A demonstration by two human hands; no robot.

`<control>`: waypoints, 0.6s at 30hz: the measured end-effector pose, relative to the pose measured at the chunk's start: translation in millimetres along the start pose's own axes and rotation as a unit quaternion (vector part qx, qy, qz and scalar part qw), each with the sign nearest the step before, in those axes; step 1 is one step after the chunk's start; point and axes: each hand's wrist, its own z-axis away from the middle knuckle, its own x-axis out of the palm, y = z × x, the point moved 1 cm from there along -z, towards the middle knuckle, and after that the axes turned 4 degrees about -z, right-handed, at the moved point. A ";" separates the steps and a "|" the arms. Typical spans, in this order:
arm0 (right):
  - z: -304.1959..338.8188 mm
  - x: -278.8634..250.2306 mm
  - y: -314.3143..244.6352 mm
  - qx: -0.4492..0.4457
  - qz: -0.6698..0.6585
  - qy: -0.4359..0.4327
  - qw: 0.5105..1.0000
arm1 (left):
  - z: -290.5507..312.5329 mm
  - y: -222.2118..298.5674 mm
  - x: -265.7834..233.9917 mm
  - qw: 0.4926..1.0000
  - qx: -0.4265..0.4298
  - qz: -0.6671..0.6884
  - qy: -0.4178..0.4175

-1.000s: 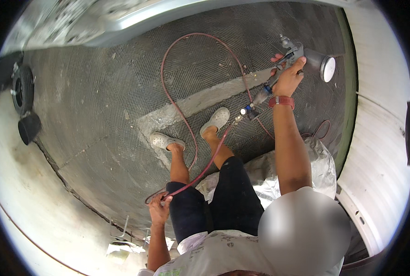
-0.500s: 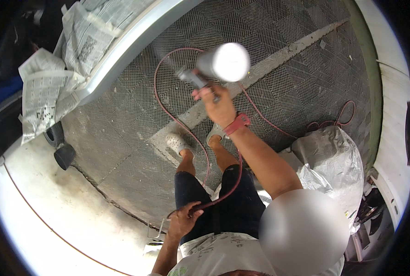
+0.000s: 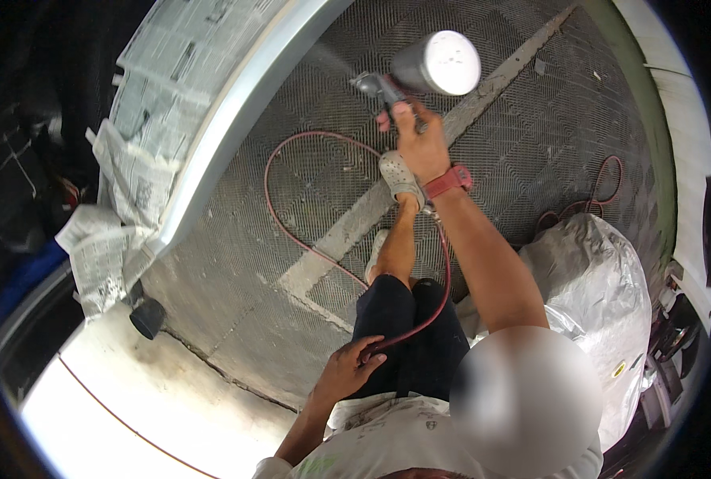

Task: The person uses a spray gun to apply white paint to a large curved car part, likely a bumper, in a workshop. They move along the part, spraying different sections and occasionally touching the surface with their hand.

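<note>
My right hand (image 3: pixel 419 144) is raised in front of me and grips a spray gun (image 3: pixel 387 88) with a round silver cup (image 3: pixel 439 62) on top; its nozzle points left toward a pale grey car panel (image 3: pixel 236 120). A red band sits on that wrist. A red air hose (image 3: pixel 292 231) loops over the grated floor from the gun down to my left hand (image 3: pixel 347 367), which is closed around it at my hip. My legs and pale shoes stand on the grating below.
Newspaper masking (image 3: pixel 140 104) covers the car body at upper left, with loose sheets hanging down. A grey plastic-wrapped bundle (image 3: pixel 603 295) lies at right, more red hose behind it. A metal floor grate (image 3: pixel 244 263) spans the middle; bright smooth floor is at lower left.
The view has swung left, bringing the masked car panel closer. My right hand with the spray gun has stayed raised toward that panel. My left hand keeps hold of the hose.
</note>
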 end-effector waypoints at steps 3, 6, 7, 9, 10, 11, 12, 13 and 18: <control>-53.3 -48.8 -6.0 -0.022 -0.001 0.056 0.998 | -47.8 23.1 -9.0 1.000 0.004 -0.004 -0.005; -102.8 -96.0 -10.5 -0.033 0.003 0.119 0.992 | -77.6 42.0 -16.7 1.000 -0.015 -0.001 -0.003; -105.1 -103.9 -10.3 -0.001 0.014 0.158 0.987 | -84.8 48.4 -19.5 1.000 -0.018 -0.008 -0.001; -120.3 -113.3 -10.5 -0.012 0.017 0.207 0.978 | -110.8 56.0 -25.5 1.000 -0.012 -0.025 0.014; -124.2 -118.3 0.6 -0.022 0.006 0.201 0.979 | -124.0 57.7 -28.1 0.999 -0.020 -0.014 0.022; -125.4 -123.3 11.7 -0.030 -0.004 0.195 0.980 | -134.8 60.2 -29.9 0.999 -0.029 -0.001 0.028; -127.3 -129.6 23.4 -0.039 -0.015 0.190 0.981 | -145.1 66.1 -33.9 0.999 -0.038 0.009 0.034; -120.4 -130.0 40.8 -0.049 0.003 0.181 0.982 | -152.0 71.5 -38.6 0.997 -0.068 0.003 0.030; -91.6 -101.4 57.4 0.014 0.017 0.024 0.999 | -186.5 111.9 -59.5 0.988 -0.153 -0.010 0.010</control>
